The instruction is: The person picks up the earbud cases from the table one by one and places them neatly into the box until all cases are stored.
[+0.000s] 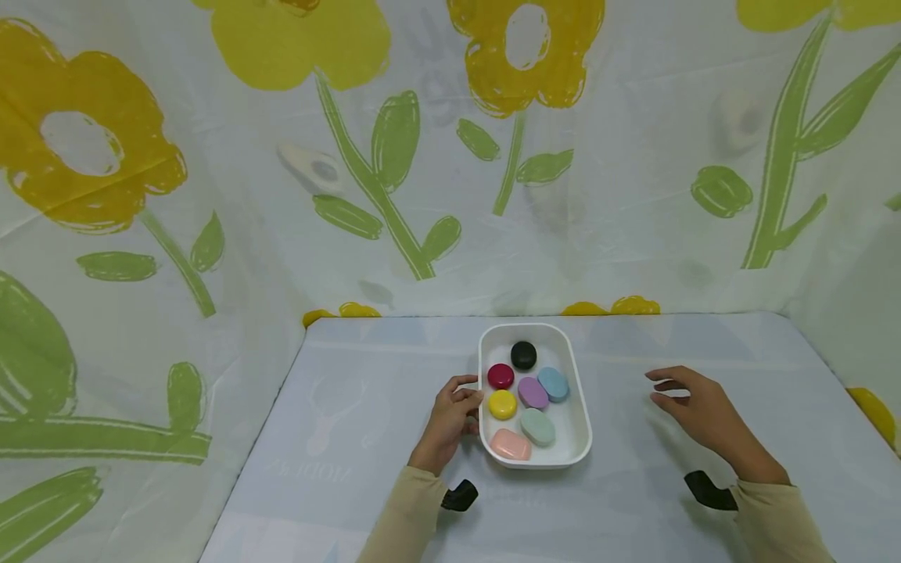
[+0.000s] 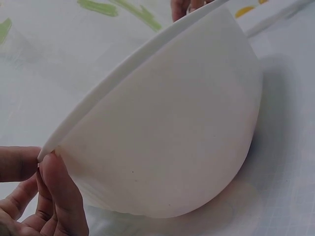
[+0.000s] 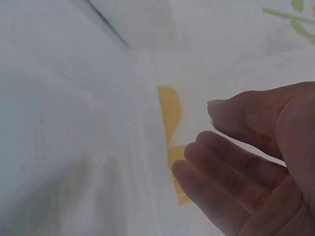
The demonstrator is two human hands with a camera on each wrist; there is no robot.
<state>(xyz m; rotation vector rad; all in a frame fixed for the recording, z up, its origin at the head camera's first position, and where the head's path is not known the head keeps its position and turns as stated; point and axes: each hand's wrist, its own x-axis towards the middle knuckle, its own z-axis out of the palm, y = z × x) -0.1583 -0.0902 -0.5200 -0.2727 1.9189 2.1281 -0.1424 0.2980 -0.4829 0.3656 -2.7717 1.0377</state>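
Note:
A white rounded rectangular tray is in the middle of the head view. In it lie several smooth, rounded pieces: black, dark red, yellow, purple, blue, pale green and pink. Their exact kind is unclear. My left hand pinches the tray's left rim; in the left wrist view, thumb and finger meet at the rim of the tray. To the right of the tray and apart from it, my right hand hovers over the table with loosely bent fingers, holding nothing.
The pale table carries faint printed patterns. A white curtain with yellow flowers and green leaves hangs behind it and along both sides. Black wrist mounts show at both sleeves.

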